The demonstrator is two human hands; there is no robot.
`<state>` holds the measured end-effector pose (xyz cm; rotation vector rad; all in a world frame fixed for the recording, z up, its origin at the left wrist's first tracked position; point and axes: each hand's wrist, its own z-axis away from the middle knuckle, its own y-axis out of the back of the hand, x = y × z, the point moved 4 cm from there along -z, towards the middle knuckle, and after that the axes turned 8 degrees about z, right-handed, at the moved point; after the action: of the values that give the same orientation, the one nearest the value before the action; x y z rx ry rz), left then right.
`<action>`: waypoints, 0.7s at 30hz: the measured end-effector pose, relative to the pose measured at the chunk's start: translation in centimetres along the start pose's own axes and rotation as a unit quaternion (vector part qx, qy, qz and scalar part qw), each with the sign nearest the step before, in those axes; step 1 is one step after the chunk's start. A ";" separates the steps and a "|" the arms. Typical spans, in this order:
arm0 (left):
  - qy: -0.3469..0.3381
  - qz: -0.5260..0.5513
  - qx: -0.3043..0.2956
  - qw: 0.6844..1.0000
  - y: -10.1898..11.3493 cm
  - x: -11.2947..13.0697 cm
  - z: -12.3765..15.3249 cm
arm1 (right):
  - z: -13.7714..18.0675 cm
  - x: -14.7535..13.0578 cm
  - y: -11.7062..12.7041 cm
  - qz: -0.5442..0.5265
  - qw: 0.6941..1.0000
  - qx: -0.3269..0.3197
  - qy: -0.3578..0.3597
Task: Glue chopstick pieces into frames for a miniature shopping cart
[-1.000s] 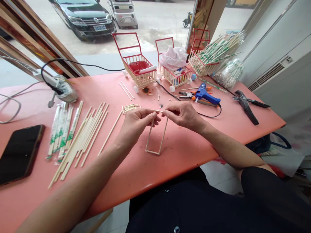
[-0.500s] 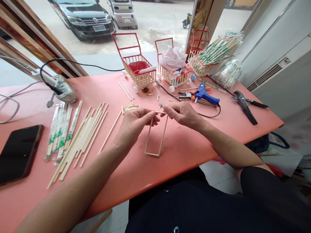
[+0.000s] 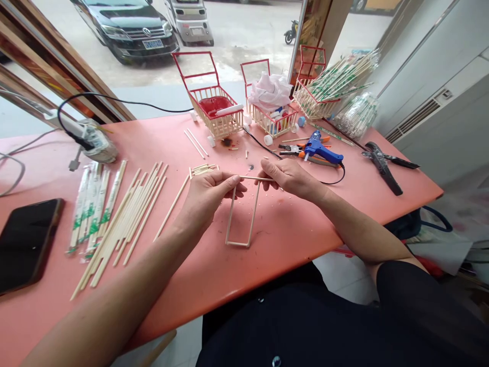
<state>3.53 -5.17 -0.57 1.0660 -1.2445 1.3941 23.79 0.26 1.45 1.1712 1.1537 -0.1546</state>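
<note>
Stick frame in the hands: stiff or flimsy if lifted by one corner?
Probably very light: the stick frame is only thin sticks. Likely fragile at the corners, where slim ends just butt together. Unlikely to roll: it is flat and angular.

Our left hand (image 3: pixel 208 193) pinched the left end of the thin stick (image 3: pixel 252 178), and our right hand (image 3: pixel 292 178) pinched its right end. Both our arms reached forward.

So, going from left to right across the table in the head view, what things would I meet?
Phone → wrapped chopsticks → bare chopsticks → left hand → stick frame, which it holds → right hand, pinching a short stick → blue glue gun → black tool.
</note>
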 end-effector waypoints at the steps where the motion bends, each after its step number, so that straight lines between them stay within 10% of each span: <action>1: -0.001 0.002 -0.001 1.000 0.1 -0.1 0.0 | 0.0 0.0 0.0 0.005 1.000 -0.003 0.000; 21: 0.000 0.011 0.009 1.000 0.5 -0.3 0.1 | 0.3 -0.5 0.0 0.054 0.998 -0.017 -0.009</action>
<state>3.12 -5.29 -0.92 1.0677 -1.2501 1.4252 23.71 -0.18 1.81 1.1973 1.0694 -0.0626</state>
